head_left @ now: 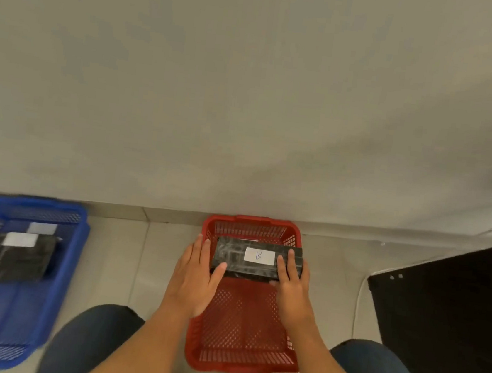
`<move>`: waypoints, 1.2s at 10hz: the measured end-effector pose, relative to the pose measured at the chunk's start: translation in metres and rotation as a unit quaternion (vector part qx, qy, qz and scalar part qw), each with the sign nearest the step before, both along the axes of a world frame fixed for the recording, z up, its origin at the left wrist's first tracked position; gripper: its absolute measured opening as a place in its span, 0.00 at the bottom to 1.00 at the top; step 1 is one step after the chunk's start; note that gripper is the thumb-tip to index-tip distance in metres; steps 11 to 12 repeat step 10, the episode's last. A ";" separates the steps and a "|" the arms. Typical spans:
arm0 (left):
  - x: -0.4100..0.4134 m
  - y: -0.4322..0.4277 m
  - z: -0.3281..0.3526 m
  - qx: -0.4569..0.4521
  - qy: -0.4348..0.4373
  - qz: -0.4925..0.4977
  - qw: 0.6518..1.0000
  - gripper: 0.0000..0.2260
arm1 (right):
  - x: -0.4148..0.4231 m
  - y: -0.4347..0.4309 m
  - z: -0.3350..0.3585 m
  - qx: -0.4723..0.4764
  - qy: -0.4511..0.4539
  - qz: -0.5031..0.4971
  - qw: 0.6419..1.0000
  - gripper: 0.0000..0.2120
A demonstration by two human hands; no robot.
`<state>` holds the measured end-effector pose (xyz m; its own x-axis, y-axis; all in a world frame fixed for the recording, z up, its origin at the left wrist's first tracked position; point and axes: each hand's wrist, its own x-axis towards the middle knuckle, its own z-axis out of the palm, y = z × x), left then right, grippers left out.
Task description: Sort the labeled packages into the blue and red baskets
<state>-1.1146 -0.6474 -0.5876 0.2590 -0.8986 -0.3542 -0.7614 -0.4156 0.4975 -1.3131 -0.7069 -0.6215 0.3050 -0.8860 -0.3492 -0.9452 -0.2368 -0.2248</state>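
Note:
A black wrapped package (pixel 236 260) with a white label marked "B" lies across the far part of the red basket (pixel 237 357). My left hand (pixel 194 275) grips its left end and my right hand (pixel 292 283) grips its right end, fingers laid over the top. On the floor at the left stands the blue basket (pixel 68 258). It holds a black package (pixel 9 260) with a white label, and a second white label shows behind it.
Both baskets stand on a tiled floor against a plain grey wall (pixel 249 94). A dark panel (pixel 450 317) with a white cable beside it fills the right side. My knees in dark trousers frame the red basket at the bottom.

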 end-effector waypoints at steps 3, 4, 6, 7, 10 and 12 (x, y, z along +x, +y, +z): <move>-0.004 -0.006 -0.127 0.006 -0.018 0.033 0.999 0.31 | 0.004 -0.018 -0.142 0.054 -0.048 0.008 0.997 0.28; -0.003 -0.009 -0.128 0.001 -0.019 0.048 0.999 0.31 | 0.003 -0.022 -0.145 0.055 -0.068 -0.007 0.996 0.28; -0.007 -0.012 -0.134 -0.004 -0.025 0.052 0.998 0.31 | 0.009 -0.023 -0.144 0.056 -0.041 -0.012 0.998 0.30; -0.007 -0.010 -0.131 0.007 -0.029 0.055 0.998 0.31 | 0.010 -0.015 -0.139 0.038 -0.021 -0.016 0.999 0.35; -0.009 0.014 0.069 0.024 -0.065 0.043 0.997 0.31 | 0.025 -0.003 0.082 0.000 -0.008 -0.010 1.000 0.31; -0.009 0.014 0.069 0.024 -0.065 0.043 0.997 0.31 | 0.025 -0.003 0.082 0.000 -0.008 -0.010 1.000 0.31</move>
